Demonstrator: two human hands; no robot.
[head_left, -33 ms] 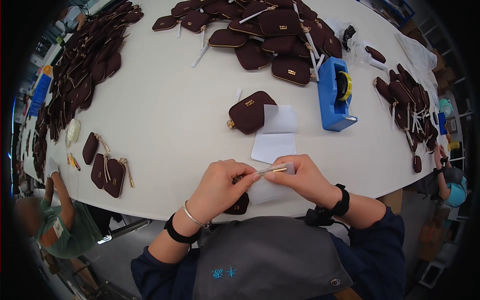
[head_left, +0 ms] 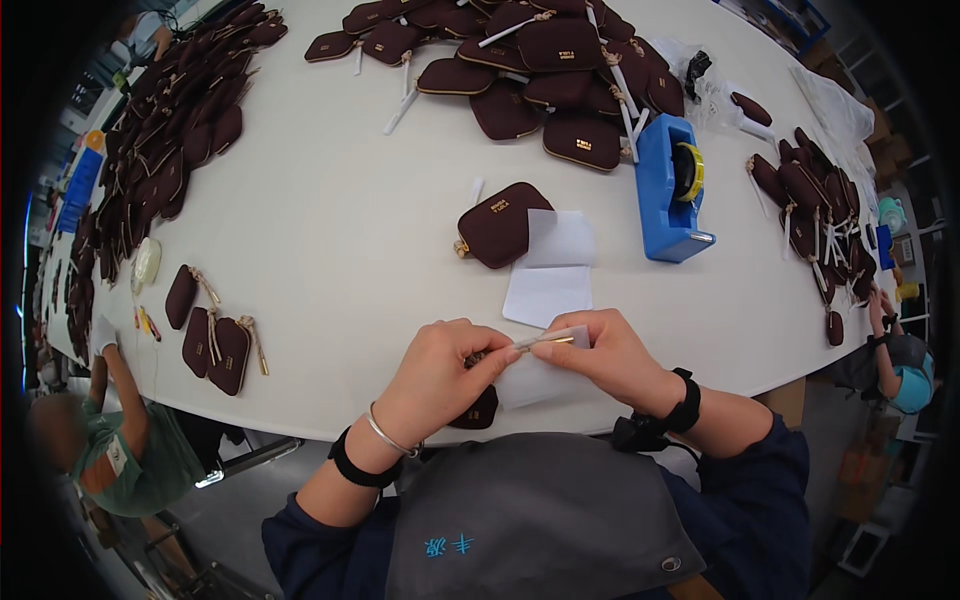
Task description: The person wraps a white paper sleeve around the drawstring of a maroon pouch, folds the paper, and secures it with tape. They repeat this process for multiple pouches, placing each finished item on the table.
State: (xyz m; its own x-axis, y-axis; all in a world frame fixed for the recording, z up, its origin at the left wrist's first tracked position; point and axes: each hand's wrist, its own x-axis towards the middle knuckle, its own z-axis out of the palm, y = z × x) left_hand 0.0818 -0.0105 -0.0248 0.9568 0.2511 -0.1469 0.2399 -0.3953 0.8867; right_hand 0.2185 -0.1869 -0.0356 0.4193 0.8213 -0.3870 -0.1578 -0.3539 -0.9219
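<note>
My left hand (head_left: pixel 445 365) and my right hand (head_left: pixel 610 355) meet near the table's front edge, both closed in a pinch. Between their fingertips is a zipper pull with a slim gold tip (head_left: pixel 556 341), lying against a small piece of thin white paper (head_left: pixel 575 333). Under my left hand a dark maroon zip pouch (head_left: pixel 480 411) is partly hidden. A pale sheet (head_left: pixel 530 384) lies below my fingers. Just beyond my hands are a stack of white paper slips (head_left: pixel 548 292) and another maroon pouch (head_left: pixel 503 226), whose corner a slip overlaps.
A blue tape dispenser (head_left: pixel 660 190) stands right of the slips. Maroon pouches are heaped at the far side (head_left: pixel 540 70), the left (head_left: pixel 165 150) and the right (head_left: pixel 810 205). Several pouches (head_left: pixel 229 355) lie at left. Co-workers sit at the left (head_left: pixel 140 450) and right (head_left: pixel 905 375).
My right thumb shifts very slightly along the gold-tipped zipper pull. Everything else stays in place.
</note>
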